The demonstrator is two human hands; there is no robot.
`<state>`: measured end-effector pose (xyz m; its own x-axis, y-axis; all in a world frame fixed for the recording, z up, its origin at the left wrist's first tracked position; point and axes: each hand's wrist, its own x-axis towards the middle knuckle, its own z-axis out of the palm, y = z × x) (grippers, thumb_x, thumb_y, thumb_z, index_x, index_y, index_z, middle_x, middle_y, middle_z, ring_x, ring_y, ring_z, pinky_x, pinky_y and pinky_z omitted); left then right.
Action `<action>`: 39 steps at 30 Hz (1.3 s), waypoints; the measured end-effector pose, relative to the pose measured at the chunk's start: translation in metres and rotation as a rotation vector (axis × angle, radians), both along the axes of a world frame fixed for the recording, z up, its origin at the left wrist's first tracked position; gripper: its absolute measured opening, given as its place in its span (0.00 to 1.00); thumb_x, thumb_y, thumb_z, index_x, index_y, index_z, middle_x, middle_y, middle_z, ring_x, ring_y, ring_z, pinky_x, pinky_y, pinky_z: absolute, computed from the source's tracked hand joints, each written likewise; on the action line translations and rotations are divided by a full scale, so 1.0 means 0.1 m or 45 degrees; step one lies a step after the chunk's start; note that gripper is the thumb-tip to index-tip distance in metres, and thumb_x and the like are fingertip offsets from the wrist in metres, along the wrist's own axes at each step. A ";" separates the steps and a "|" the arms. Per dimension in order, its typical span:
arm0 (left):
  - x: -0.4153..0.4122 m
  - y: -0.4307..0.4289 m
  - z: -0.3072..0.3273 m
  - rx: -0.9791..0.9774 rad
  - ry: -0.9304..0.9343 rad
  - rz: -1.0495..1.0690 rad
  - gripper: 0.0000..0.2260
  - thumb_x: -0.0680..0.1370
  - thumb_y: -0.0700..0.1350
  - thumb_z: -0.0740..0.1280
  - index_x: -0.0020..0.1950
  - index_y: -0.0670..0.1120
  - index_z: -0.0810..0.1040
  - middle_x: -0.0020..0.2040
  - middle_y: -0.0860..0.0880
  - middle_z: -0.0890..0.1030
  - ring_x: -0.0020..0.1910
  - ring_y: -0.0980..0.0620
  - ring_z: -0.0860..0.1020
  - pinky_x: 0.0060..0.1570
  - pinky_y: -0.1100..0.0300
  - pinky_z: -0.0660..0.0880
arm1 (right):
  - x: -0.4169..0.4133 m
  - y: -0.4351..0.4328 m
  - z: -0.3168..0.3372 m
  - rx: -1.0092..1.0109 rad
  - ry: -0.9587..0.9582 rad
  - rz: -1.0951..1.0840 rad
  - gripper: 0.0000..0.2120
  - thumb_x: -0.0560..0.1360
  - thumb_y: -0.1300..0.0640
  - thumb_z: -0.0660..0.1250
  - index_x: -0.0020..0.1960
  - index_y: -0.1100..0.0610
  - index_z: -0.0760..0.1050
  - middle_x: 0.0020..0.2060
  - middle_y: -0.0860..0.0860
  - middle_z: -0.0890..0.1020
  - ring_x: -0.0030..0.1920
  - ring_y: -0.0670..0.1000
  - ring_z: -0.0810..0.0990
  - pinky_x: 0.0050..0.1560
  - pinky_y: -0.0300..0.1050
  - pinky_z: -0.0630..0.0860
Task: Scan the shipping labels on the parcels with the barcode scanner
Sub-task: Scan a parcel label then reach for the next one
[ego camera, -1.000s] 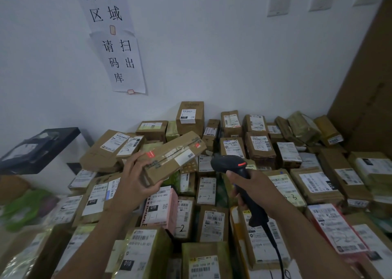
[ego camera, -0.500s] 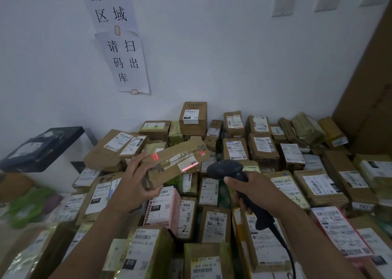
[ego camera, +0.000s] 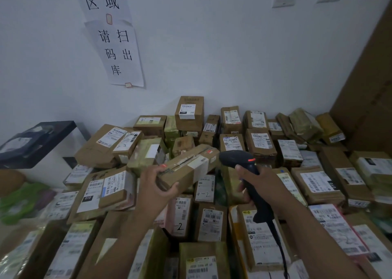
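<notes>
The left grip (ego camera: 156,185) curls round the near end of a long cardboard parcel (ego camera: 186,168), thumb on top, holding it tilted above the heap of labelled parcels (ego camera: 261,143). Its pale shipping label (ego camera: 198,162) faces up, toward the far end. The right grip (ego camera: 265,185) is wrapped round the handle of the black barcode scanner (ego camera: 234,158). The scanner's head sits just beside the parcel's far end, with a red light (ego camera: 251,160) lit on top.

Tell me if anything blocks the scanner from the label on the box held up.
Nothing visible does. The scanner faces the held box from just off its near end, by the white label, open air between. The left hand grips the other end.
</notes>
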<state>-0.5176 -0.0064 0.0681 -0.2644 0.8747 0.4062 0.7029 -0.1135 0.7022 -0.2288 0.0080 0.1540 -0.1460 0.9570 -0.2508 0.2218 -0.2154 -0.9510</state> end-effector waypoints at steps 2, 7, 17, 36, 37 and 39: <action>0.16 0.04 -0.15 -0.129 -0.072 0.074 0.22 0.68 0.50 0.78 0.58 0.53 0.73 0.56 0.51 0.72 0.52 0.56 0.74 0.44 0.68 0.72 | 0.05 0.03 -0.04 -0.013 -0.006 -0.032 0.20 0.77 0.46 0.68 0.49 0.65 0.77 0.37 0.61 0.84 0.26 0.52 0.78 0.26 0.42 0.76; 0.40 0.11 -0.43 -0.432 -0.340 0.255 0.24 0.64 0.56 0.72 0.56 0.50 0.73 0.57 0.48 0.73 0.55 0.49 0.75 0.39 0.63 0.74 | 0.13 0.07 -0.16 -0.055 0.039 -0.109 0.20 0.76 0.47 0.69 0.48 0.66 0.76 0.35 0.61 0.83 0.26 0.53 0.77 0.27 0.43 0.74; 0.69 0.04 -0.36 -0.414 -0.414 0.167 0.27 0.71 0.50 0.74 0.67 0.55 0.69 0.62 0.51 0.61 0.56 0.54 0.69 0.38 0.71 0.69 | 0.13 0.06 -0.32 0.016 0.074 -0.314 0.19 0.76 0.46 0.69 0.42 0.63 0.77 0.33 0.60 0.82 0.27 0.54 0.77 0.32 0.48 0.75; 1.86 0.88 -0.16 -0.681 0.146 -0.397 0.30 0.75 0.57 0.70 0.73 0.50 0.65 0.72 0.45 0.63 0.70 0.44 0.67 0.61 0.57 0.68 | 0.54 0.13 -0.37 -0.022 0.067 -0.498 0.19 0.77 0.46 0.68 0.39 0.63 0.76 0.29 0.57 0.81 0.26 0.54 0.77 0.27 0.42 0.76; 1.85 0.90 -0.16 -0.681 0.172 -0.466 0.29 0.76 0.56 0.70 0.74 0.50 0.64 0.72 0.46 0.65 0.70 0.46 0.68 0.60 0.59 0.67 | 0.55 0.15 -0.37 -0.013 0.046 -0.465 0.19 0.77 0.47 0.68 0.38 0.63 0.76 0.28 0.55 0.81 0.26 0.53 0.77 0.27 0.42 0.76; 1.80 0.95 -0.19 -0.705 0.141 -0.532 0.27 0.78 0.52 0.69 0.74 0.49 0.66 0.72 0.45 0.68 0.69 0.46 0.70 0.62 0.59 0.68 | 0.53 0.18 -0.37 -0.002 0.018 -0.398 0.20 0.77 0.47 0.67 0.39 0.64 0.76 0.25 0.52 0.80 0.25 0.52 0.77 0.27 0.42 0.76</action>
<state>-0.3371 0.0890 0.0489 0.1562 0.9800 -0.1231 0.7491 -0.0363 0.6614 -0.1761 0.0260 0.1169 0.1514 0.9558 -0.2521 0.1315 -0.2723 -0.9532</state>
